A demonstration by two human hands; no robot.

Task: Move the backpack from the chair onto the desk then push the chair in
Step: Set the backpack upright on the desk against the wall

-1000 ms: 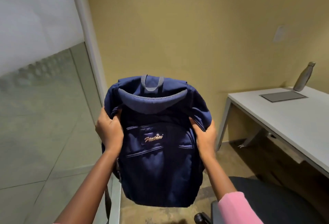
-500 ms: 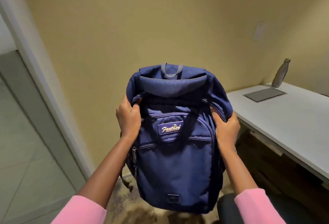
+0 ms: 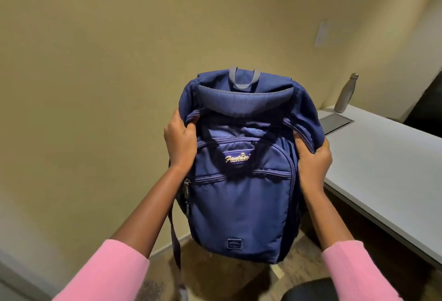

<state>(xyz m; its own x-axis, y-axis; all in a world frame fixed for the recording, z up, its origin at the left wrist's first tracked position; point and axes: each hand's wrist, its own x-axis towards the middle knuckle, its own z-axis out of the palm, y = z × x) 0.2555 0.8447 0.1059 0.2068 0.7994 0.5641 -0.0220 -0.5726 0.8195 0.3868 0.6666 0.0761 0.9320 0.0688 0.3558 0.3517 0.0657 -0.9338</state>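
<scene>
The backpack (image 3: 241, 188) bears a gold script logo, "Fantasy", on its upper front pocket; smaller lettering beneath is unreadable.

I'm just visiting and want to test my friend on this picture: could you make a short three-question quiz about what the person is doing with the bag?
1. True or false: the backpack is resting on the desk.
2. How many hands have a grip on the backpack: A) none, B) one, C) two?
3. Fill in the missing word: on the desk, beside the wall, stands a metal ____.

Key
1. False. It is held up in the air, left of the desk.
2. C. The left hand and right hand each clutch a side near the top.
3. Bottle. It stands upright, just behind a flat grey panel.
</scene>
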